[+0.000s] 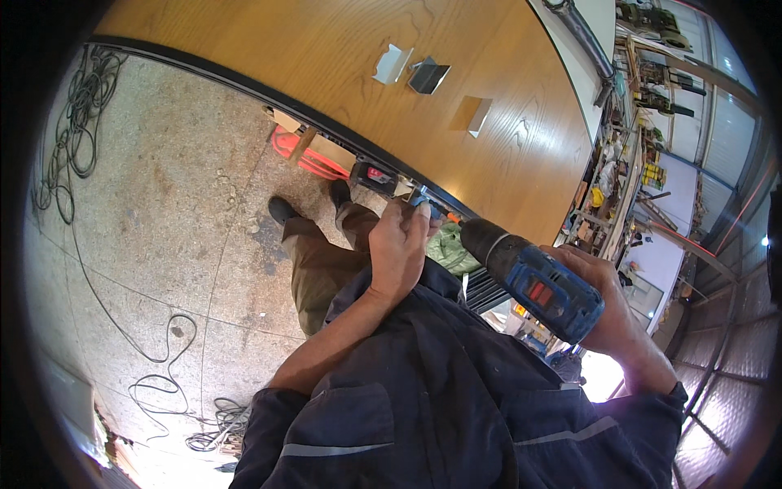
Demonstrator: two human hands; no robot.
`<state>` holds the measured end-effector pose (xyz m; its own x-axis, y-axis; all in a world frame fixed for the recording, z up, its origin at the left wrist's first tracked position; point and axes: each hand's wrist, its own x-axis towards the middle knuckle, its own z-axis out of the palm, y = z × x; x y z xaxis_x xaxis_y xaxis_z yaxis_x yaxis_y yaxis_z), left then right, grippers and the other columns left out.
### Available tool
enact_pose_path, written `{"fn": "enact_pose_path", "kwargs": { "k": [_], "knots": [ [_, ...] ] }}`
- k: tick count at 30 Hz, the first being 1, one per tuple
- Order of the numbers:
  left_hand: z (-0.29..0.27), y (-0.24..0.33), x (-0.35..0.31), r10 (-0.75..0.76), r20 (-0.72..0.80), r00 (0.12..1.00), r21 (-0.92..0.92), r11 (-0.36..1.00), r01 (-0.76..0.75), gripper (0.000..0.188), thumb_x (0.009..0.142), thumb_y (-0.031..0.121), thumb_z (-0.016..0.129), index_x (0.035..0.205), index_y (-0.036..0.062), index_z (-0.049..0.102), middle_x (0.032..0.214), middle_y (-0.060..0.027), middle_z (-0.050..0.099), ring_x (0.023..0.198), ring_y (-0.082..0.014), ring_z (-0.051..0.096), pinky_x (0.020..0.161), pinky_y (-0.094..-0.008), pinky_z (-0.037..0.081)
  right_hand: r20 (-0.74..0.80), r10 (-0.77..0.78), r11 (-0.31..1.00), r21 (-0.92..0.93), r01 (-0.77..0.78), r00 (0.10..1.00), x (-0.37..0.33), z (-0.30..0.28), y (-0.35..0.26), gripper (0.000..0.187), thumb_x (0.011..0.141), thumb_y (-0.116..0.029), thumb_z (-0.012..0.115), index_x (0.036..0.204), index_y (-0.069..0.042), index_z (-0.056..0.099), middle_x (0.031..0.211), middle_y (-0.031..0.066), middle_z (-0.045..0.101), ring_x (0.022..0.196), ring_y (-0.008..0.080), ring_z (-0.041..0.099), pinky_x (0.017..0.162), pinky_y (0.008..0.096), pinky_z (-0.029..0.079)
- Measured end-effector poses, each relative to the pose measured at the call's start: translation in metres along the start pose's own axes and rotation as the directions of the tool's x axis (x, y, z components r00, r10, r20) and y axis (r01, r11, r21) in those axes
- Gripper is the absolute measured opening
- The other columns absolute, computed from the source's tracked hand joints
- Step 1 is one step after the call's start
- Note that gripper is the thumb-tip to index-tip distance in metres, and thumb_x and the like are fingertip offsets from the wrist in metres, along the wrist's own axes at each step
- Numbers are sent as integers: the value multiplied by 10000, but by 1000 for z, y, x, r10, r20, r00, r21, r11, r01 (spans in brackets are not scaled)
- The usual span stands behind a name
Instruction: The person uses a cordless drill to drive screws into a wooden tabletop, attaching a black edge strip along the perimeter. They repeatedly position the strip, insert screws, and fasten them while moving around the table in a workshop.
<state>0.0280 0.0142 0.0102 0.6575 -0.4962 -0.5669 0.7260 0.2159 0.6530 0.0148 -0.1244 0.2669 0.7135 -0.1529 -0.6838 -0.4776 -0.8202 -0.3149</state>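
At the far left of the floor (187,147), a loose coil of black cable (85,122) lies against the dark rim of view, and its run trails down to further loops at lower left. To the right of this stand two dark shoes (283,210), below the near edge of a wood-grained table (301,49). Beneath that edge are a red item (326,167) and, just beside it, a black case (375,178).

Next in order is the left hand (397,248), raised to the table edge, thumb and fingers pinching a small blue part (419,200). The part is at the edge itself, just right of the black case; fingers cover much of it, and it appears to be touching the edge. Above, on the table top, lie three bent plates: one pale (389,63), one dark (429,76), one pale with an upright flange (481,118). A green bag (452,251) sits below the part.

Further right, a blue and black drill (533,281) points up and left, its orange tip (453,218) near the blue part. The right hand (607,297) is wrapped about the drill, fingertips hidden behind its body. Beyond, at far right, is a cluttered rack (627,187).
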Motion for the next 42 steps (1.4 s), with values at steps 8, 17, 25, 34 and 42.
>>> {"fn": "enact_pose_path", "kwargs": {
  "k": [8,17,25,34,42],
  "knots": [
    [0,-5,1,28,-11,1000,-16,999,-28,244,1081,144,565,1041,-97,576,927,-178,740,816,-210,761,737,-305,615,11,16,1000,16,-16,1000,3,-4,-7,622,784,-100,865,1353,8,639,1052,171,727,967,275,746,865,391,572],
    [-2,-6,1,25,6,1000,-3,1000,-25,244,1084,146,556,1059,-96,566,936,-188,748,831,-211,768,753,-299,608,4,6,999,43,-7,1000,5,-5,-7,606,785,-107,860,1340,9,646,1072,173,727,1000,282,743,886,393,566],
    [-3,-5,2,3,18,1000,-3,1000,-3,244,1085,142,549,1081,-101,570,971,-188,732,857,-218,763,777,-306,622,16,5,1000,1,-5,1000,7,-8,-5,576,799,-121,849,1322,17,651,1063,183,726,963,290,750,854,387,570],
    [-5,-12,3,16,28,999,3,1000,-16,229,1083,118,548,1103,-109,566,993,-179,727,875,-199,759,799,-301,627,27,21,1000,-15,-20,999,9,-11,-13,545,802,-115,837,1303,11,663,1036,172,727,927,296,753,827,396,572],
    [-4,-13,3,-5,22,1000,8,1000,4,232,1083,119,553,1100,-112,563,988,-177,724,866,-194,758,802,-300,630,24,-9,999,-52,10,1000,11,-12,-12,528,797,-115,837,1281,12,666,1006,166,719,898,289,753,787,392,572]
  ]
}}
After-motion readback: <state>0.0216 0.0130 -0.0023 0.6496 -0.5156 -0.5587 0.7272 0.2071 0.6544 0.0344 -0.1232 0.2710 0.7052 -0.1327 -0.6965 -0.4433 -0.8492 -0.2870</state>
